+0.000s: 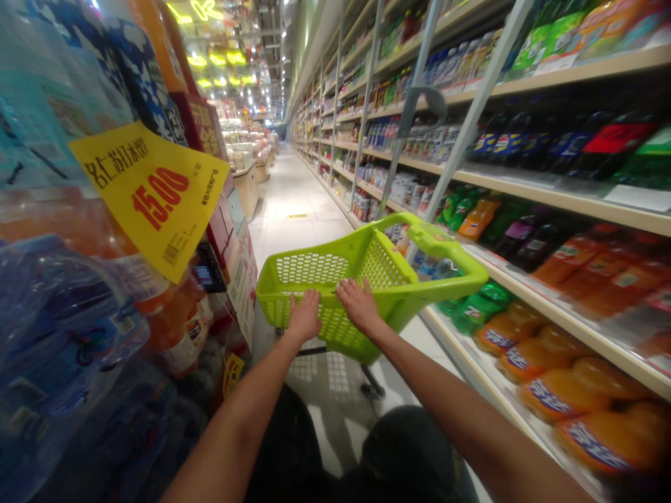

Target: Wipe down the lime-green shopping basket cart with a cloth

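A lime-green plastic shopping cart (340,328) stands sideways in front of me, its handle to the right. My left hand (305,314) holds the near side rim, thumb on my side and fingers over the top edge. A little to the right, my right hand (359,304) holds the same rim, its fingers also hooked over the edge. Through the perforated walls, no goods show in the part of the basket I can see. The fingertips are partly hidden behind the rim. Below the basket a dark caster (372,388) rests on the floor.
Shelves of drink bottles (592,265) run along the right, close to the cart handle. On the left are stacked bottle packs (68,335) and a yellow price sign (152,199) reading 15.00. A pale tiled aisle (288,188) leads away beyond the cart.
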### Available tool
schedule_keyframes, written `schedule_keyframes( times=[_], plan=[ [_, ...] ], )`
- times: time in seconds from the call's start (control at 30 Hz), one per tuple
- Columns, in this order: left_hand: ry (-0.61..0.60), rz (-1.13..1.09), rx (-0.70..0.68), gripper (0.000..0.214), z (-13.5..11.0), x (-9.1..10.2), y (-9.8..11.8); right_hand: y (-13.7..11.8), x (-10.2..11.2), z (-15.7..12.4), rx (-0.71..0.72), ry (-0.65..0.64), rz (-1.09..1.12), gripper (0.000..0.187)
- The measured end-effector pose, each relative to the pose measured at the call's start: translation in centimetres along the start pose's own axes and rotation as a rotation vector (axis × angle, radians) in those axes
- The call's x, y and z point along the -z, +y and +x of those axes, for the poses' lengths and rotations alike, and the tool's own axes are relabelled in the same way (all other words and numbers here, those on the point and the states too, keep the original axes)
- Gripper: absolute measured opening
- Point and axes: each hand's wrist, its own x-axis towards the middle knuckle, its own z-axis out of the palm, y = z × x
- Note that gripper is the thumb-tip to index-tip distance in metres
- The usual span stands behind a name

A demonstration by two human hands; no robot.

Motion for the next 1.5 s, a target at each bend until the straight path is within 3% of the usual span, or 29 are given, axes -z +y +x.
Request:
schedule_keyframes(
  times=[0.2,0.43,0.87,0.93,1.17,1.4,1.5],
  plan=[
    [0.016,-0.001,0.066,0.074,0.1,-0.5,0.9,1.7,0.0,-1.5,-0.024,0.069,-0.02,0.045],
    [0.045,0.021,0.016,0.072,0.0,-0.6,0.2,2.6,-0.2,-1.7,0.019,0.05,-0.009,0.047],
    [0.038,0.019,0.061,0.076,0.2,-1.0,0.8,10.4,4.3,-6.5,-0.394,0.259,-0.089,0.049],
    [0.039,0.021,0.076,0.076,0.2,-1.1,1.0,10.0,4.0,-6.4,-0.408,0.263,-0.076,0.048],
    [0.051,0.026,0.08,0.076,0.1,-1.1,1.8,5.6,2.0,-4.7,-0.223,0.186,-0.002,0.046],
    [0.078,0.024,0.189,0.08,0.0,-1.5,1.4,11.0,3.4,-6.8,-0.387,0.366,-0.056,0.045],
    [0.072,0.024,0.203,0.082,0.2,-1.7,1.6,10.7,3.3,-6.7,-0.394,0.349,-0.043,0.048]
  ],
)
